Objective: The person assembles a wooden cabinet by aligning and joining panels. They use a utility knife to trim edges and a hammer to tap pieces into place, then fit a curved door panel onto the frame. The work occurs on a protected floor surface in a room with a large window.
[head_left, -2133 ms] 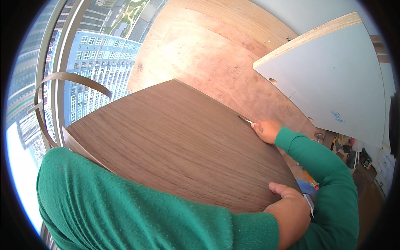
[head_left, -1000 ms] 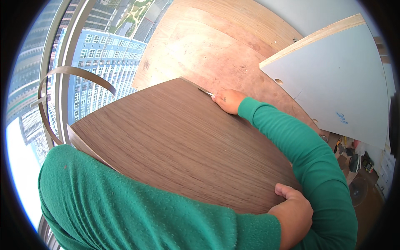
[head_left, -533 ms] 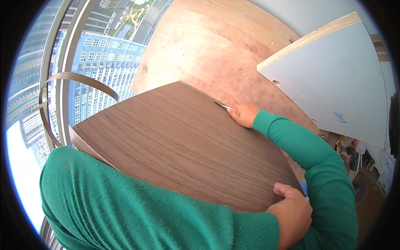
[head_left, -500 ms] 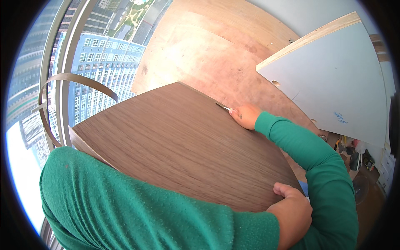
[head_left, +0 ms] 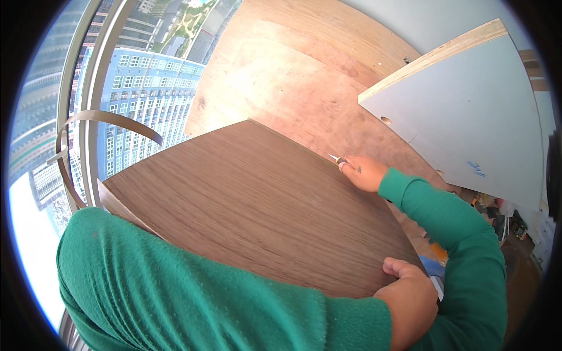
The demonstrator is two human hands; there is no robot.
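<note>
A brown wood-grain board lies in front of me, its long far edge running from the upper middle down to the right. My right hand is beside that edge, closed around a slim pointed hand tool, knife-like, with a metal tip that sticks out to the left just off the edge. The tool's handle is mostly hidden in the fist. At the board's near right corner, my left hand grips the board, fingertips showing on the top face and the rest out of sight.
A tan plywood surface spreads out behind the board. A pale grey panel with a bare wood edge stands at the right. At the left, a curled brown strip hangs before the window frame. Assorted tools lie at the far right.
My right hand has slid along the board's far edge, to the right and nearer to me, carrying the tool. My left hand stays in place.
</note>
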